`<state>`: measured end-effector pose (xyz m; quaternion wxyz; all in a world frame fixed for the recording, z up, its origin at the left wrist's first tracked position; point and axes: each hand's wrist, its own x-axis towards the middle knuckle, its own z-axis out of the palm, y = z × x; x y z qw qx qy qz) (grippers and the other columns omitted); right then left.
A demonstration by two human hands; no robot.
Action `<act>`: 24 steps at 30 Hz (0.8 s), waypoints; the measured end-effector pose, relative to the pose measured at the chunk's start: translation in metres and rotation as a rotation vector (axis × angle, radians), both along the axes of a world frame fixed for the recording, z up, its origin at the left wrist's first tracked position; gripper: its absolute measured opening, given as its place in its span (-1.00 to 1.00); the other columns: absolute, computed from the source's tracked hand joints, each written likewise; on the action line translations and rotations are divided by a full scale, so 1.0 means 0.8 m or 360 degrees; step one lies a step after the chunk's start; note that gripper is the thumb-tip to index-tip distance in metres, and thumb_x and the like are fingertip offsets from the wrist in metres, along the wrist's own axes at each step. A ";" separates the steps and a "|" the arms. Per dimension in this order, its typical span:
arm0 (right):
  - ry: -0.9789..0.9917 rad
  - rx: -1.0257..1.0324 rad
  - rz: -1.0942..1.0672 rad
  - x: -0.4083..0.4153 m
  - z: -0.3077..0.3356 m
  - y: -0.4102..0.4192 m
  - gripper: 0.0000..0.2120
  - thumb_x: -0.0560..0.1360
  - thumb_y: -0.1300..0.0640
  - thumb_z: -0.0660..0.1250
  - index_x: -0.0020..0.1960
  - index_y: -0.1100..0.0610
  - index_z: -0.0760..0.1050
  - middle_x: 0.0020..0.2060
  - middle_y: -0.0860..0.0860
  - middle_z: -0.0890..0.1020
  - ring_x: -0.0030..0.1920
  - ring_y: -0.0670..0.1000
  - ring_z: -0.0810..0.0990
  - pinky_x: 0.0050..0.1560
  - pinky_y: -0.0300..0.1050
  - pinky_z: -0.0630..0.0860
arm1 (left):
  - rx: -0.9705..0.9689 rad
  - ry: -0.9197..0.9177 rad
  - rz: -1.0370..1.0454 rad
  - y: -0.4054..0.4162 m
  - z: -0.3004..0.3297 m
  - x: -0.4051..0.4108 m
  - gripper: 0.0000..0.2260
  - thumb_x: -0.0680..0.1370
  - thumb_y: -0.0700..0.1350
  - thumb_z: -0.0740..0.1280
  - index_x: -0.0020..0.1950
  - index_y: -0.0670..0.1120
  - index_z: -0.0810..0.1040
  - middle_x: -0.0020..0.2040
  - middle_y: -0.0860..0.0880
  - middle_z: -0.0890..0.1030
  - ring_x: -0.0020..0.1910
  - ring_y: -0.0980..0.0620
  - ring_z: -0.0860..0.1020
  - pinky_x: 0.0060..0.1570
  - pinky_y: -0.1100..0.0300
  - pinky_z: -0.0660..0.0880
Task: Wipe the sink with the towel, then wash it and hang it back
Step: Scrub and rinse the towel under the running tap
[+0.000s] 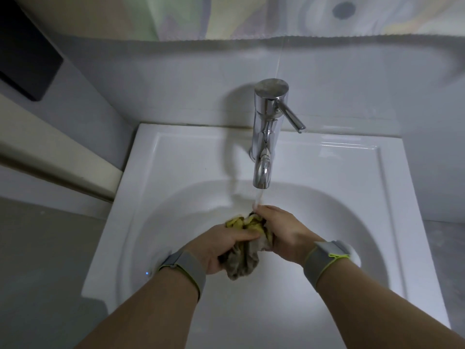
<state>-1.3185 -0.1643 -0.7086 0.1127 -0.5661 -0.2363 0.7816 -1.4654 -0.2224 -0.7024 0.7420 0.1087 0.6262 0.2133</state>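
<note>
Towel (242,255) bunched over sink (392,197) basin, long axis near-far, far end under faucet (266,137) stream. Left hand (221,248) grips its near-left part, right hand (281,233) its far-right; both fingers curled tight. Likely washing step; wringing needs opposite twists.

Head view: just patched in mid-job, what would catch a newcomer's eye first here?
Dead centre, both hands bunch a wet yellow-grey towel over the white sink basin: the left hand grips its near side, the right hand its far side. Just above them the chrome faucet is running, its stream landing at the right hand's fingertips. Grey bands wrap both wrists.
</note>
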 end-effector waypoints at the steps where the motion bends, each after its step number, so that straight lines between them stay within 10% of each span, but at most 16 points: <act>1: 0.0086 -0.0011 0.0000 0.006 0.000 -0.002 -0.76 0.59 0.12 0.31 0.19 0.23 0.52 -0.01 0.20 0.67 -0.07 0.20 0.67 -0.11 0.11 0.64 | 0.0005 0.0076 0.0015 0.000 -0.002 -0.002 -0.75 0.43 -0.23 0.48 0.08 -0.28 0.63 -0.03 -0.30 0.68 -0.10 -0.22 0.66 0.01 -0.08 0.59; 4: -0.0010 0.0128 -0.0078 0.011 -0.007 -0.010 -0.75 0.58 0.35 0.23 0.20 0.17 0.54 0.01 0.20 0.68 -0.10 0.18 0.71 -0.18 0.04 0.64 | 0.0080 0.0260 0.0039 0.004 -0.006 -0.005 -0.78 0.39 -0.32 0.38 0.02 -0.33 0.61 -0.11 -0.37 0.65 -0.17 -0.30 0.63 -0.08 -0.16 0.58; 8: -0.0650 0.0734 0.0152 -0.002 -0.009 -0.021 -0.81 0.63 0.14 0.13 0.09 -0.05 0.49 -0.08 0.09 0.62 -0.39 0.07 0.55 -0.47 -0.16 0.49 | 0.0234 0.0269 0.0109 0.008 -0.004 0.005 -0.90 0.43 -0.33 0.28 -0.08 -0.31 0.52 -0.25 -0.28 0.55 -0.27 -0.19 0.50 -0.23 -0.03 0.49; 11: -0.0758 0.0890 0.0208 -0.011 -0.007 -0.031 -0.84 0.61 0.01 0.09 0.06 -0.09 0.44 -0.11 0.04 0.61 -0.25 0.05 0.56 -0.23 -0.03 0.57 | 0.0211 0.0234 0.0326 0.009 0.004 0.008 -0.98 0.51 -0.27 0.28 -0.11 -0.18 0.47 -0.35 -0.19 0.51 -0.42 -0.08 0.46 -0.39 0.15 0.48; 17: -0.0701 0.1029 0.0204 -0.041 0.020 -0.065 -0.61 0.60 -0.25 0.08 -0.08 0.04 0.44 -0.19 0.00 0.62 -0.19 -0.07 0.60 -0.21 -0.19 0.52 | 0.0079 0.0187 0.0403 0.016 0.003 0.017 -0.45 0.53 0.31 0.26 -0.45 -0.08 0.58 -0.50 -0.07 0.56 -0.61 0.01 0.48 -0.52 0.27 0.40; 24: -0.0914 0.1070 0.0284 -0.045 0.013 -0.055 -0.57 0.65 -0.11 0.01 -0.03 0.17 0.51 -0.19 0.07 0.63 -0.17 0.05 0.62 -0.10 -0.05 0.56 | -0.0022 0.0357 0.0407 0.021 0.000 0.031 -0.71 0.54 0.00 0.26 -0.34 -0.08 0.55 -0.47 -0.06 0.53 -0.47 -0.06 0.47 -0.36 0.17 0.39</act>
